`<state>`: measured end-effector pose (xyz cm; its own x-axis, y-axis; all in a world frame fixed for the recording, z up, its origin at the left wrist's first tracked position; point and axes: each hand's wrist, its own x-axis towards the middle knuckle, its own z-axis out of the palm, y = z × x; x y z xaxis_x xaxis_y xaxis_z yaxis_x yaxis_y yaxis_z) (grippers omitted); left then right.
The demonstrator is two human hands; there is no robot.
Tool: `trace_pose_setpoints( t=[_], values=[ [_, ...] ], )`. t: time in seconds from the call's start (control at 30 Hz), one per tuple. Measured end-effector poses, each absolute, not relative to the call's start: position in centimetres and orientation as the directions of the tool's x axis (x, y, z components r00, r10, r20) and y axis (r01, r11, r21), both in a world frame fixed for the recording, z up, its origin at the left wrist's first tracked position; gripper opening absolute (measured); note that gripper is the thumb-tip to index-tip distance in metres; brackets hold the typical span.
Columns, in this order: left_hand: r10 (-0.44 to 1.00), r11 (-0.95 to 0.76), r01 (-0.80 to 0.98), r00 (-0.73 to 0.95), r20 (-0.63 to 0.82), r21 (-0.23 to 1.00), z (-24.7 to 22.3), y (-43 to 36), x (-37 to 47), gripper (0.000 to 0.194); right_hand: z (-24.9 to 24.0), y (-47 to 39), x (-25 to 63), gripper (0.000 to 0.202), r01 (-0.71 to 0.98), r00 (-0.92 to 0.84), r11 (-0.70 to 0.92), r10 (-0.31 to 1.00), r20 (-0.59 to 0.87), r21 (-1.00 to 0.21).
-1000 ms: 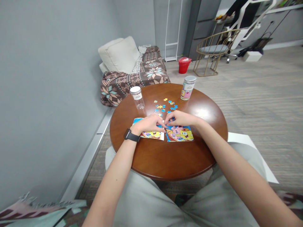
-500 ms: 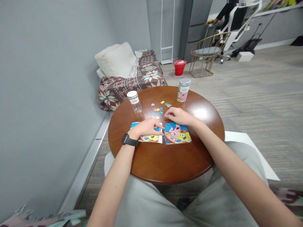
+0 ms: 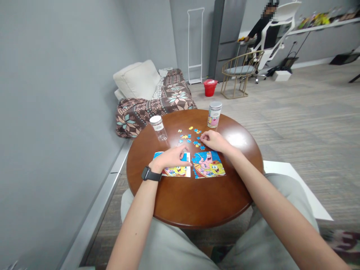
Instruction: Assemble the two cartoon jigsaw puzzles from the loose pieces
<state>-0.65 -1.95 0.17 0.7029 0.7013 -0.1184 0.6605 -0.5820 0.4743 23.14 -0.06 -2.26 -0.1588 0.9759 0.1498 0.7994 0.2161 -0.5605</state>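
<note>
My left hand (image 3: 173, 156) rests over a printed picture card (image 3: 182, 171), covering its middle. Its thumb and forefinger are spread, with nothing between them. Beside the card lies a mostly joined jigsaw puzzle (image 3: 209, 165) of the same cartoon scene, its upper left edge uneven. My right hand (image 3: 213, 140) is beyond the puzzle, fingers curled together at the right side of the loose puzzle pieces (image 3: 185, 137). A blue piece (image 3: 198, 138) shows right by those fingertips; whether they grip anything is hidden. Other blue pieces (image 3: 202, 147) lie just above the puzzle.
A clear jar (image 3: 159, 129) with a white lid stands on the round table (image 3: 197, 204) at the left. A picture-printed jar (image 3: 214, 116) stands at the far right. Behind are a covered sofa (image 3: 152, 107), a red bin (image 3: 210, 88) and a person (image 3: 257, 28) by a chair.
My right hand has shifted away from me and slightly right, uncovering blue pieces above the puzzle. My left thumb and forefinger show a clearer gap. The view has tilted up a little.
</note>
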Motion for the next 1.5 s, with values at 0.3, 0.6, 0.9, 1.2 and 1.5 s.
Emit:
trace_pose_setpoints(
  t=[0.3, 0.6, 0.9, 1.2, 1.5],
  values=[
    [0.749, -0.579, 0.712, 0.657, -0.085, 0.397, -0.1, -1.6, -0.6, 0.037, -1.7, -0.2, 23.9, 0.022, 0.862, 0.089, -0.019, 0.99, 0.114, -0.507],
    [0.783, -0.58, 0.767, 0.618, -0.07, 0.276, 0.3, -1.9, -0.6, 0.039, -1.7, -0.1, 23.5, 0.016, 0.711, 0.032, -0.012, 0.999, 0.016, -0.703],
    [0.817, -0.555, 0.805, 0.574, -0.042, 0.209, 0.1, -2.1, -0.5, 0.043, -2.5, 0.2, 23.3, 0.017, 0.638, -0.105, 0.127, 0.991, 0.078, -0.759],
    [0.831, -0.552, 0.817, 0.556, 0.025, 0.169, -0.3, -2.1, -0.3, 0.036, -1.6, -0.8, 22.6, 0.015, 0.664, -0.386, 0.349, 0.917, 0.097, -0.661],
    [0.866, -0.498, 0.862, 0.489, 0.103, 0.094, -0.8, -2.2, 0.2, 0.03, -2.9, -0.1, 22.4, 0.011, 0.651, -0.37, 0.378, 0.915, 0.159, -0.658]
  ],
)
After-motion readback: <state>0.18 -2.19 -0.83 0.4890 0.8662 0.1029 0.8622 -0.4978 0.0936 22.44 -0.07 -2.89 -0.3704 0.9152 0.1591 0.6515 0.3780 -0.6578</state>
